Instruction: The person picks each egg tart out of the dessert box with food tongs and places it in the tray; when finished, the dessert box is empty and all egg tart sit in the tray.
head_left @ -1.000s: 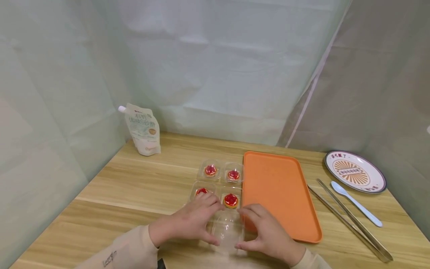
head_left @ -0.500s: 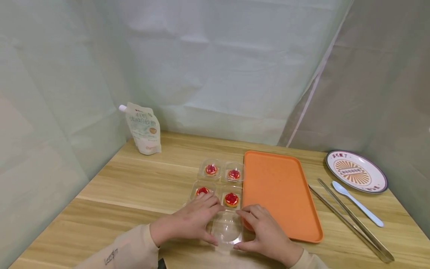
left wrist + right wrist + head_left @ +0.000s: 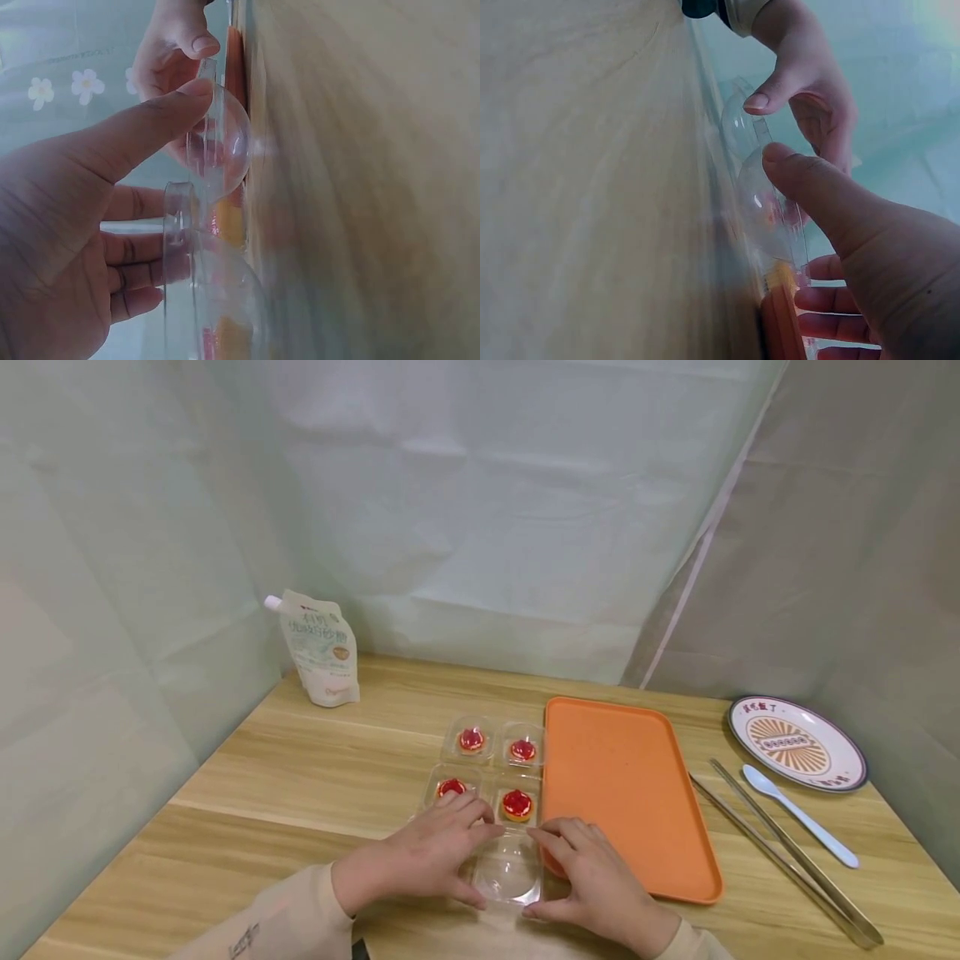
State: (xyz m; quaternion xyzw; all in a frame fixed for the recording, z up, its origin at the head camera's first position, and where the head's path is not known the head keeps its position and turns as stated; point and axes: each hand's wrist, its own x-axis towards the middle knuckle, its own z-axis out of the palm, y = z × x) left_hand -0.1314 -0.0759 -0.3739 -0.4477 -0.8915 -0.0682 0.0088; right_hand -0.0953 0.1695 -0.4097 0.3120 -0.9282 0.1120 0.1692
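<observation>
A clear plastic box with a rounded bottom and a flat rim lies at the near end of a group of similar boxes. My left hand holds its left side, thumb at the near corner and fingers toward the far one. On the opposite side my right hand grips it the same way. The left wrist view shows my left thumb right at the box's rim. Beyond are several clear boxes, each with a small red-topped tart; my left fingers partly cover one tart.
An orange tray lies close to the right of the boxes. Farther right are metal tongs, a light blue spoon and a patterned plate. A white spouted pouch stands at the back left, near the curtain.
The clear box between my hands has settled flatter, its near edge now farther from me. My right hand has shifted very slightly left; my left hand has barely moved.
</observation>
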